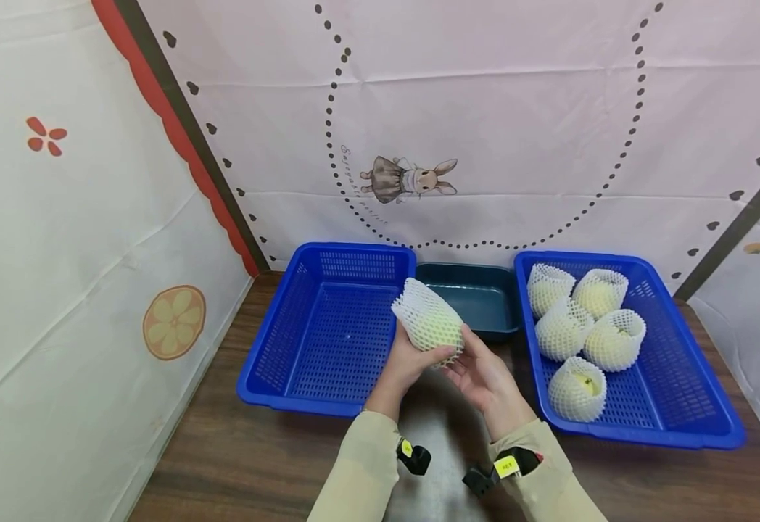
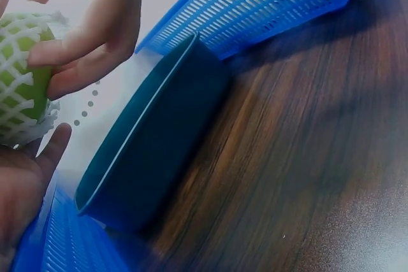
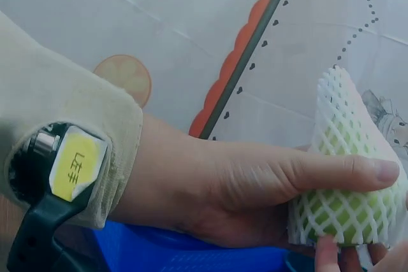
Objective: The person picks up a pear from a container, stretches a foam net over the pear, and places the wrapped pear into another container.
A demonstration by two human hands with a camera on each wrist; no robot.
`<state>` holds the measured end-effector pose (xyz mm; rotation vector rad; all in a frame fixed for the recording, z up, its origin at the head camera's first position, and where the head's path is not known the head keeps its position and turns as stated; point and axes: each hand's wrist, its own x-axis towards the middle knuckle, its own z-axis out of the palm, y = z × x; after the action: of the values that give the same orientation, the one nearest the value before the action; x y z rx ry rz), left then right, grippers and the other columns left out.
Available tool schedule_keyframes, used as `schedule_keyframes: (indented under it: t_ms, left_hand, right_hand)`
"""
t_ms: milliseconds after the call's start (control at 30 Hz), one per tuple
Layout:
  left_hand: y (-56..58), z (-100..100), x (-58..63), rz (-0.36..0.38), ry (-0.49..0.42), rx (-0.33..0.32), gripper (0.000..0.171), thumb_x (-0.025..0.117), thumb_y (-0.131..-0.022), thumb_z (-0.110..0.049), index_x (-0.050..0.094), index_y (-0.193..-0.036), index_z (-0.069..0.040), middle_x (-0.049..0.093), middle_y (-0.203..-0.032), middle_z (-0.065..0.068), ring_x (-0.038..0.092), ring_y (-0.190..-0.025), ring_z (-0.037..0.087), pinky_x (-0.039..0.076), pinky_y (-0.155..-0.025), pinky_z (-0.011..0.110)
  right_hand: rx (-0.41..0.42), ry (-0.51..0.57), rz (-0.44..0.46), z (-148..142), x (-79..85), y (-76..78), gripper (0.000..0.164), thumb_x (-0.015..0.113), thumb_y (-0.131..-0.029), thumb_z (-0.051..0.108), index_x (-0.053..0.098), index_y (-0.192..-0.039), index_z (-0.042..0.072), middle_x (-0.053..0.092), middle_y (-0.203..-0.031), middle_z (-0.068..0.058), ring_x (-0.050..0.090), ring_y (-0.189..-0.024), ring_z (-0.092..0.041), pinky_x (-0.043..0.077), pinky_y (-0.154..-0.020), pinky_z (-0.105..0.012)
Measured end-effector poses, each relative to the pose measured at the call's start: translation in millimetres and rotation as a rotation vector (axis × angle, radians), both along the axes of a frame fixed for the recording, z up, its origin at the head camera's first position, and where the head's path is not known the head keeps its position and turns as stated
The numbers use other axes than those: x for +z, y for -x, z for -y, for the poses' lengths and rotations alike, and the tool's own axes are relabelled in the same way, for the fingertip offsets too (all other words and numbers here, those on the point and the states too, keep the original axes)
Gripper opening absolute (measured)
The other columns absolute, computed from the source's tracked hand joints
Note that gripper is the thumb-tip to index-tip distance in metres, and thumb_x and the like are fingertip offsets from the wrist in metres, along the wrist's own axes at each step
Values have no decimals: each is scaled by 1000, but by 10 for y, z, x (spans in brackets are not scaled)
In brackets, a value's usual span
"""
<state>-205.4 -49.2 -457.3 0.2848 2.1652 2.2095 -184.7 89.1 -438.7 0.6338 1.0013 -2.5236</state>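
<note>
A green fruit (image 1: 437,328) in a white foam net sleeve is held up in front of the blue baskets. My left hand (image 1: 407,362) grips it from the left, thumb laid across the net. At its lower right end my right hand (image 1: 489,384) holds it with thumb and bent fingers. In the left wrist view, the right fingertips (image 2: 48,54) press on the net, and green skin of the fruit (image 2: 14,71) shows through the mesh. The net's narrow, loose end stands up beyond the fruit (image 3: 347,211) in the right wrist view.
A blue basket (image 1: 275,400) stands at the left. In the right blue basket (image 1: 713,406) sit several foam-netted fruits (image 1: 576,389). Between the baskets, at the back, is a dark green tray (image 1: 484,299). Patterned cloth walls (image 1: 484,130) enclose the wooden table (image 1: 223,464).
</note>
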Motion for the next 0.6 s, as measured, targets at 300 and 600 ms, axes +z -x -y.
schedule_keyframes:
  t_ms: [300,600]
  left_hand:
    - [-2,-5,26,-3,19,11,106,81,-69,-11,7,-145,-10,28,-143,15,32,-127,27,22,-108,38]
    - [-10,-12,37,26,26,41,104,78,-70,-6,7,-145,-9,26,-144,16,30,-128,29,19,-109,41]
  right_hand:
    - [-14,-69,11,9,-9,-23,28,55,-93,34,53,-108,10,62,-87,-1,59,-84,-14,42,-91,-35]
    - [-37,-144,-6,-14,-17,-13,34,57,-92,31,48,-116,9,61,-94,-1,55,-93,-16,33,-100,-39]
